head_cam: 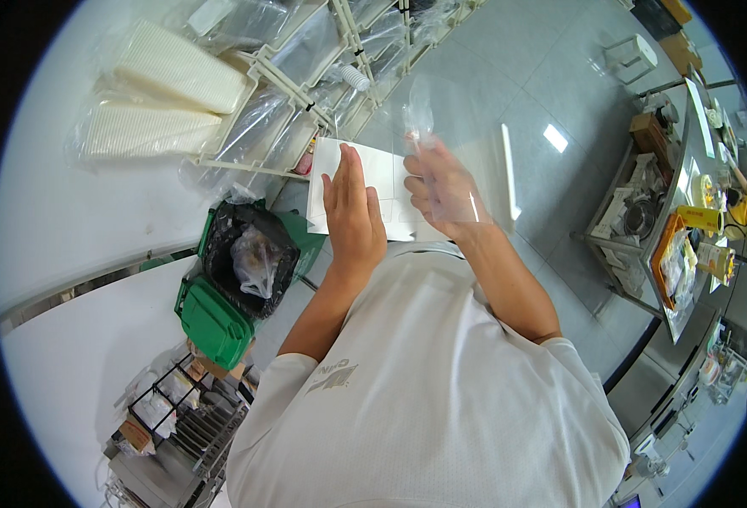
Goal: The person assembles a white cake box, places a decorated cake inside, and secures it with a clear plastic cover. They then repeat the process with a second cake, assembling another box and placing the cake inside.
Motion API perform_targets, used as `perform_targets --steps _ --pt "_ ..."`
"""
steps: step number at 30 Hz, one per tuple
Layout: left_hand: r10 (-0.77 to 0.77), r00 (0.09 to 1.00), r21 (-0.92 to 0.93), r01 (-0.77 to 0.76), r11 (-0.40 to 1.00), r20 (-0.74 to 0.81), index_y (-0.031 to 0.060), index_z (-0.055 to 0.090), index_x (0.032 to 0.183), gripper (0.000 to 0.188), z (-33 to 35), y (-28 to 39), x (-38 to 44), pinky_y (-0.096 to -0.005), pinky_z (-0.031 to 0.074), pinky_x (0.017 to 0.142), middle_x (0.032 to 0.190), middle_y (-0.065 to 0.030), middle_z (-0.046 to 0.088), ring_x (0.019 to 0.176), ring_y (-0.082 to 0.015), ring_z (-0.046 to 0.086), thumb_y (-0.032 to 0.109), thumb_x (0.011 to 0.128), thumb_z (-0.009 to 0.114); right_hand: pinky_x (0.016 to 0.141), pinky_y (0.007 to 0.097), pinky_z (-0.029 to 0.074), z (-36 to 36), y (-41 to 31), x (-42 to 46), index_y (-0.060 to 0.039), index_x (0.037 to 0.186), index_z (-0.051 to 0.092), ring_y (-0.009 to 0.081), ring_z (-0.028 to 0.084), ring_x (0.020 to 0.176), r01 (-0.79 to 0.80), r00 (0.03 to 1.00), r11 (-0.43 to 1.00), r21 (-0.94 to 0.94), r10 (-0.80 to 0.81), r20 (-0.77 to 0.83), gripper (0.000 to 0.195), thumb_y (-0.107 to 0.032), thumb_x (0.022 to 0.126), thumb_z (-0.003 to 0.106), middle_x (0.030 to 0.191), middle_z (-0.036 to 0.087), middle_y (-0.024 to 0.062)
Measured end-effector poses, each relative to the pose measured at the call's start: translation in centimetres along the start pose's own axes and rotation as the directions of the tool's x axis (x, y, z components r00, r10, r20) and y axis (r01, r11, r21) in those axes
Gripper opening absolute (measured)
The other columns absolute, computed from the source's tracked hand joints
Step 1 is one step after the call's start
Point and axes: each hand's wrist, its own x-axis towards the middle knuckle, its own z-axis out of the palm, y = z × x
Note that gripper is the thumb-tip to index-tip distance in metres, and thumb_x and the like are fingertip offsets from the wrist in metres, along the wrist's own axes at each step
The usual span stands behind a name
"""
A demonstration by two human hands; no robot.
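My right hand (443, 181) is closed on a clear plastic sheet (459, 127), whose bunched part stands up above the fingers. The sheet hangs over the wrist and is hard to tell from the floor behind it. My left hand (353, 216) lies flat with its fingers straight, over a white cardboard piece (383, 171) with fold lines. Whether the palm presses on the cardboard cannot be told. A white upright edge (508, 168) shows to the right of my right hand; what it belongs to is unclear.
At upper left, a cream rack (284, 89) holds bagged stacked trays (176, 70). An open green bin (221, 320) with a black liner (284, 254) stands at left. At right is a loaded metal table (671, 254); a white stool (643, 54) stands behind.
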Motion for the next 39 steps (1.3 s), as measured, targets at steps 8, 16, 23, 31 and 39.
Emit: perform_targets --steps 8,16,23,31,39 --pt "0.013 0.996 0.035 -0.010 0.999 -0.083 -0.0054 0.030 0.153 0.058 -2.3 -0.6 -2.2 -0.0456 0.033 0.114 0.155 -0.0270 0.037 0.140 -0.0426 0.040 -0.004 0.096 0.042 0.052 0.0270 0.041 -1.2 -1.0 1.0 -0.0115 0.087 0.055 0.0116 0.044 0.061 0.192 0.938 0.921 0.338 -0.070 -0.341 0.018 -0.022 0.098 0.046 0.072 0.046 -0.0027" --pt "-0.090 0.995 0.047 0.092 0.995 -0.034 -0.0052 0.030 0.153 0.053 -4.4 -2.2 -4.5 -0.0507 0.024 0.118 0.159 -0.0263 0.029 0.146 -0.0425 0.031 0.006 0.102 0.038 0.067 0.0309 0.052 -12.0 2.2 3.6 -0.0047 0.115 0.054 0.0204 0.061 0.088 0.018 0.967 0.866 0.499 -0.143 0.213 0.038 -0.041 0.105 0.046 0.103 0.065 0.0131" --pt "-0.237 0.812 0.257 0.112 0.960 0.532 0.0053 0.008 0.160 0.092 -7.0 -3.7 -6.6 -0.0598 0.018 0.118 0.164 -0.0276 0.003 0.150 -0.0424 0.019 0.027 0.091 0.065 0.064 0.0277 0.046 -7.3 3.0 -1.1 -0.0032 0.122 0.058 0.0153 0.057 0.080 -0.077 0.985 0.978 0.195 0.045 0.167 0.046 -0.044 0.101 0.054 0.109 0.065 0.0083" --pt "0.157 0.977 0.020 -0.162 0.987 0.147 0.0042 0.051 0.134 0.055 -8.7 -0.3 4.6 -0.0448 0.038 0.103 0.132 -0.0224 0.053 0.126 -0.0371 0.050 0.032 0.091 0.070 0.076 0.0301 0.046 -2.3 4.4 -1.3 -0.0076 0.104 0.064 0.0123 0.054 0.084 0.015 0.973 0.996 -0.089 0.006 0.229 0.032 -0.040 0.100 0.060 0.106 0.064 0.0022" --pt "-0.088 0.991 -0.195 0.106 0.975 0.099 -0.0013 0.060 0.076 0.040 -5.0 -2.2 6.7 -0.0330 0.035 0.051 0.056 -0.0065 0.046 0.052 -0.0147 0.038 0.031 0.101 0.061 0.057 0.0266 0.043 -4.0 4.8 0.0 -0.0084 0.103 0.062 0.0101 0.050 0.069 0.122 0.894 0.975 -0.188 -0.190 -0.405 0.031 -0.039 0.103 0.054 0.091 0.059 0.0006"
